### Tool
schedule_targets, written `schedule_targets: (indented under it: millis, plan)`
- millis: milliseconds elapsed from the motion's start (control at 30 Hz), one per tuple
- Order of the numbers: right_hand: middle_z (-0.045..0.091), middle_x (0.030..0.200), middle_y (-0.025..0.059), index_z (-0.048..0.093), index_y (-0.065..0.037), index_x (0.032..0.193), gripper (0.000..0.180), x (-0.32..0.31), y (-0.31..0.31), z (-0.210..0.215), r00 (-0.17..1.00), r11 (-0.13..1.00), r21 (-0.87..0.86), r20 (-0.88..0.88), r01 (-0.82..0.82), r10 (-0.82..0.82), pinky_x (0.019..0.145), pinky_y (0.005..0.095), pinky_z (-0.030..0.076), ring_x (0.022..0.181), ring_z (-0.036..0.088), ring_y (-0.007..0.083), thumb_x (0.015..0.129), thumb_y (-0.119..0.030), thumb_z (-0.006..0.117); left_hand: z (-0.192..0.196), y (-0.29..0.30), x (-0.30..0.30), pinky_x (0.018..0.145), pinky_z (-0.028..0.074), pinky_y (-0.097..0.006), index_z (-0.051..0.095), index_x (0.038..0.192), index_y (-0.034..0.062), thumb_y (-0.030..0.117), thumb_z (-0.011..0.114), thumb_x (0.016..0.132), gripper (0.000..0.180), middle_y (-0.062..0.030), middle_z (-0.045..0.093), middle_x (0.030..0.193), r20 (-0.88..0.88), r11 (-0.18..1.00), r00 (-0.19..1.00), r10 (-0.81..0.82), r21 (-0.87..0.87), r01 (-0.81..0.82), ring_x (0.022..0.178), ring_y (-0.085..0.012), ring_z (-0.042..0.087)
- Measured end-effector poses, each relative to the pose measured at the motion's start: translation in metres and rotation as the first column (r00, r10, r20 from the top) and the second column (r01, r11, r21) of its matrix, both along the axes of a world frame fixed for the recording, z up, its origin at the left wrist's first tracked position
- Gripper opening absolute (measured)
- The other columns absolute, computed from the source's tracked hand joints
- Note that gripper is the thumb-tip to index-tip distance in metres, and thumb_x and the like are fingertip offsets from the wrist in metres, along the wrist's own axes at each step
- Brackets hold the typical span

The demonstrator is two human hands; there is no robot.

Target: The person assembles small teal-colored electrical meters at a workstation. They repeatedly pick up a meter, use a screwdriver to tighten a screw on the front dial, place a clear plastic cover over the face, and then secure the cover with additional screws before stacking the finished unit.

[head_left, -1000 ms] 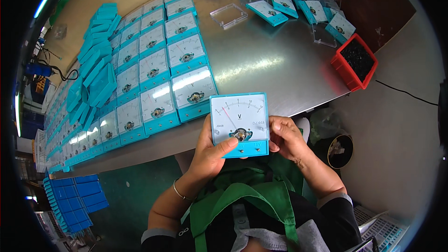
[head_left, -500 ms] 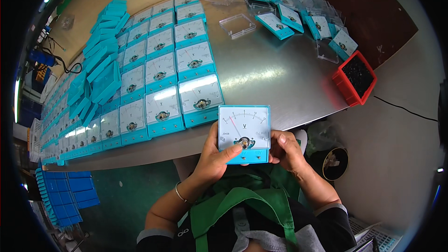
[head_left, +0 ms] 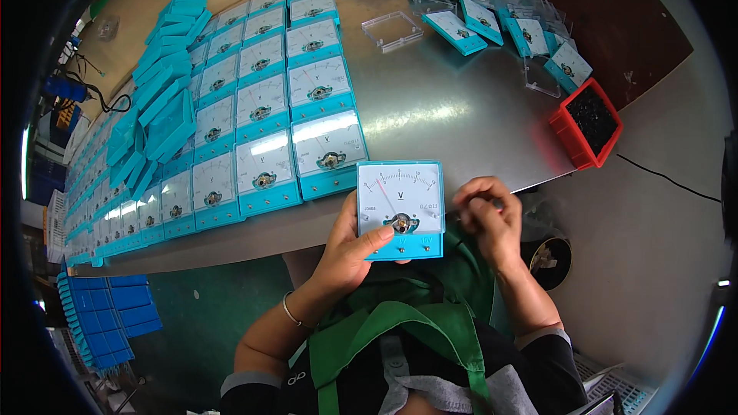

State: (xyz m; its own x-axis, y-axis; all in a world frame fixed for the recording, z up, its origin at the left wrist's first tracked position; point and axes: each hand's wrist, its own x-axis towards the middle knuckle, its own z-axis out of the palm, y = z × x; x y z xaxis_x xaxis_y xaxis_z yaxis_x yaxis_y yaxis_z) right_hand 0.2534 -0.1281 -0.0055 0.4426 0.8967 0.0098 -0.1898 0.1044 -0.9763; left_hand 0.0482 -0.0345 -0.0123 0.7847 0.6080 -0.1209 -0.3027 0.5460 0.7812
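My left hand [head_left: 350, 250] holds a square blue panel meter [head_left: 400, 200] with a white dial in front of my chest, just past the table's near edge. Its thumb lies across the meter's lower front, beside the small round hub. My right hand [head_left: 488, 219] sits against the meter's right edge with its fingertips pinched together. Whatever they pinch is too small to make out.
Rows of identical blue meters [head_left: 261, 107] cover the left half of the metal table [head_left: 461, 107]. Further left are stacked blue housings [head_left: 161, 100]. A clear cover [head_left: 392, 31] and loose meters [head_left: 492, 8] lie at the back, with a red bin [head_left: 586, 124] at the right edge. Blue crates [head_left: 108, 323] stand on the floor.
My right hand has left the meter's right side and now has its fingertips pinched beside that edge. The left hand keeps its hold, and the meter has barely moved.
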Motion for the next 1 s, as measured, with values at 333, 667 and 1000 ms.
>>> schedule_targets:
  millis: [333,667,1000]
  plan:
    - [0.041,0.06,-0.0016,0.053,0.002,0.096,0.018,0.004,0.007,0.048,0.998,0.915,0.403,-0.054,-0.008,0.033,0.043,0.0211,0.026,0.049,0.033,0.0044,0.092,-0.015,0.056,-0.014,-0.01,0.023,0.075,0.058,-0.042,0.02,0.143,0.0084,0.009,0.053,0.09,0.062,-0.0149,0.054,0.121,-0.111,0.993,0.993,-0.031,-0.117,0.018,0.101,-0.0261,0.062]
    - [0.067,0.09,0.0015,0.067,0.001,0.099,0.018,-0.016,-0.017,-0.034,0.93,0.928,-0.072,0.02,-0.365,0.368,0.067,0.022,0.048,0.079,0.058,0.0047,0.081,0.002,0.067,-0.002,-0.014,0.017,0.071,0.059,-0.043,0.019,0.143,0.0084,0.012,0.058,0.088,0.067,-0.0173,0.051,0.123,0.095,0.984,0.991,-0.096,-0.143,0.109,0.101,-0.029,0.061]
    - [0.068,0.087,0.0129,0.067,-0.002,0.094,0.03,-0.021,-0.014,-0.042,0.71,0.973,0.095,0.699,-0.21,0.085,0.064,0.0302,0.053,0.072,0.067,0.0251,0.065,-0.003,0.076,-0.001,-0.016,0.013,0.07,0.059,-0.041,0.025,0.139,0.0068,0.013,0.059,0.087,0.062,-0.0157,0.054,0.118,0.025,0.977,0.997,-0.071,-0.201,0.075,0.096,-0.0267,0.064]
